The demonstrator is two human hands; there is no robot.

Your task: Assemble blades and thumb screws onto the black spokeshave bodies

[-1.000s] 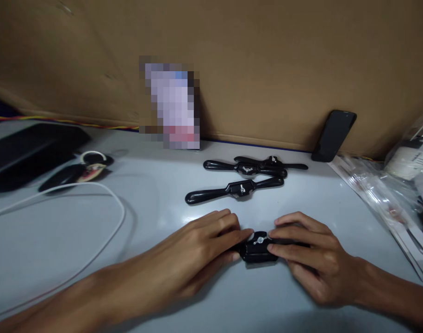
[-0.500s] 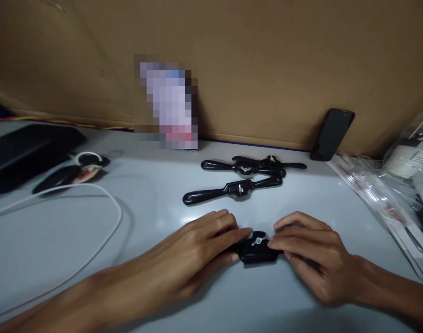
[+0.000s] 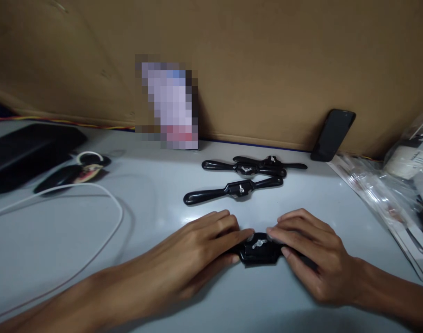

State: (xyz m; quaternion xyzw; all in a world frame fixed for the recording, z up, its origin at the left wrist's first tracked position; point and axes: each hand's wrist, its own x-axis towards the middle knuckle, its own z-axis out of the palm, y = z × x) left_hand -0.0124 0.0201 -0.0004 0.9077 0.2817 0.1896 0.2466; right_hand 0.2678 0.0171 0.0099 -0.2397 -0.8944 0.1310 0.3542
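A black spokeshave with a silver wing screw on its middle lies on the table in front of me. My left hand is closed on its left handle, index fingertip on the body's upper left edge and thumb below. On the other side, my right hand grips the right handle, with its index fingertip at the body's upper right edge and its thumb lower down. Both handles are largely hidden by my fingers. Farther back lies another spokeshave, and behind it two more spokeshaves overlap.
A phone leans on the cardboard wall, as does a blurred-out packet. Plastic-wrapped packages lie at right. At left are a white cable, keys and a dark flat object.
My right index finger has moved from beside the wing screw to the body's upper edge, and my right thumb now shows on the handle. My left hand stays nearly still.
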